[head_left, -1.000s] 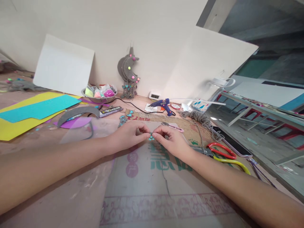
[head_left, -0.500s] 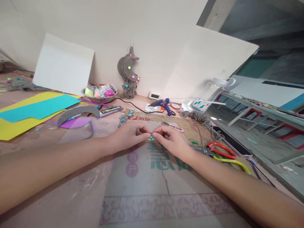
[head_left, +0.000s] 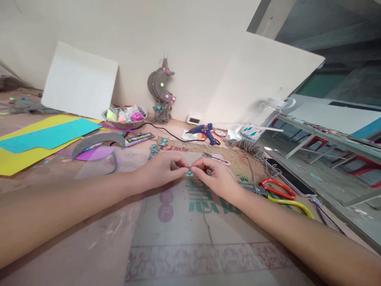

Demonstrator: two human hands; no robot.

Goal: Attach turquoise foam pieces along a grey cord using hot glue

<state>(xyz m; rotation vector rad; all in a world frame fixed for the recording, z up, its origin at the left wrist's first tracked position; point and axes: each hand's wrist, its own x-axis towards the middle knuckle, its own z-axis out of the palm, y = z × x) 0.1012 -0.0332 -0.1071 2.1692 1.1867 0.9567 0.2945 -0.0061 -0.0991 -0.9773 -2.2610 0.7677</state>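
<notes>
A small teal piece (head_left: 189,173), seemingly with grey string on it, is pinched between my two hands above the covered cardboard. The left thumb and forefinger of my left hand (head_left: 162,169) close on its left side. From the other side, my right hand (head_left: 216,174) grips it with thumb and fingertips. The fingertips hide much of the piece, so its exact shape is unclear. Beyond the left fingers lie several teal cutouts (head_left: 153,151). Pink-handled snips (head_left: 222,159) rest just past my right hand, and a grey thread (head_left: 208,228) trails over the sheet.
A blue glue gun (head_left: 204,130) lies at the back beside a grey yarn heap (head_left: 253,151). Red-and-yellow-handled scissors (head_left: 278,188) and a phone (head_left: 290,176) are at the right. A metal bowl (head_left: 125,120) and a grey moon ornament (head_left: 162,85) stand behind; coloured sheets (head_left: 50,135) lie left.
</notes>
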